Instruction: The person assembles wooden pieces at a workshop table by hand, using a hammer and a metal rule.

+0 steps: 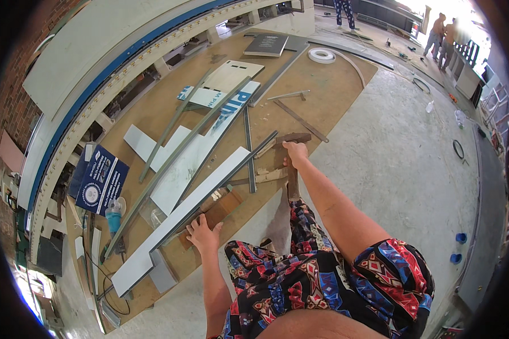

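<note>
A long white strip panel (189,210) with a dark edge lies slantwise across the brown board-topped table (345,73). At its near edge my left hand (205,234) rests with fingers spread, by a brown wooden block (223,208). My right hand (296,151) is closed round a hammer (293,183) close to its rusty head, the handle pointing back toward me. Just left of that hand, the dark far tip of the strip ends. A grey bent metal piece (163,271) sits against the strip's near side. Several white panels and metal strips lie beyond it.
A blue box (102,178) and a blue power tool (113,217) with a cord are at the left. Farther back are a white tape roll (321,55) and a dark book-like block (266,45). A long machine (147,37) borders the table. People (441,39) stand far right.
</note>
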A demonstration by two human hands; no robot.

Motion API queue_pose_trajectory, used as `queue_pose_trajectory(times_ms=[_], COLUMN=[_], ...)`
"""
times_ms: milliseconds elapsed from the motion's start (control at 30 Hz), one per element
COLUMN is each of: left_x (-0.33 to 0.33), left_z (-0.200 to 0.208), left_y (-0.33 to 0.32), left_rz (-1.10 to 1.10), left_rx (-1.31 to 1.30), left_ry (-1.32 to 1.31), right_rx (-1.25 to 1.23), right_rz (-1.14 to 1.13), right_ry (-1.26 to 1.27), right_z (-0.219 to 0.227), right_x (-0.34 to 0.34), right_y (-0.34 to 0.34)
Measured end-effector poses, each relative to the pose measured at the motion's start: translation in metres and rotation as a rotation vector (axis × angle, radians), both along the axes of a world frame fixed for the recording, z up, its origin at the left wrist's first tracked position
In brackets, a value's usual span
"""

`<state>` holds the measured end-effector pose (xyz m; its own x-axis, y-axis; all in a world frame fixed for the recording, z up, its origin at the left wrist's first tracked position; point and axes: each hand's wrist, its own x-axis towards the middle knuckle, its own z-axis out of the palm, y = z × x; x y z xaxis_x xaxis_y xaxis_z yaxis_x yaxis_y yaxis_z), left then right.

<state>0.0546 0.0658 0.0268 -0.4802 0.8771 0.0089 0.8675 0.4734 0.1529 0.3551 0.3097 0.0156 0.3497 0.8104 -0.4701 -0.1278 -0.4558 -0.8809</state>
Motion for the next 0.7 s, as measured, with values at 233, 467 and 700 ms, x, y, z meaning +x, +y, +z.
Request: queue_pose_trajectory(times_ms=[233,467,700], left_x=[0.0009,-0.0011,-0.0007], left_z=[0.0020,-0.0007,0.0024], left_y=[-0.0006,-0.0014,0.0010], left_rz=[0.008,0.005,0.013], left_rx=[-0.004,-0.024,-0.032], left_ry=[0.007,-0.011,0.000], right_rx=[-0.014,-0.052,-0.007], right_rz=[0.039,0.024,0.006], right_ry=[0.015,0.006,-0.001], right_z=[-0.0035,-0.0010,0.0028], right_x=[0.0000,0.0007,-0.0035], right_y=[0.0035,0.0011,0.0015])
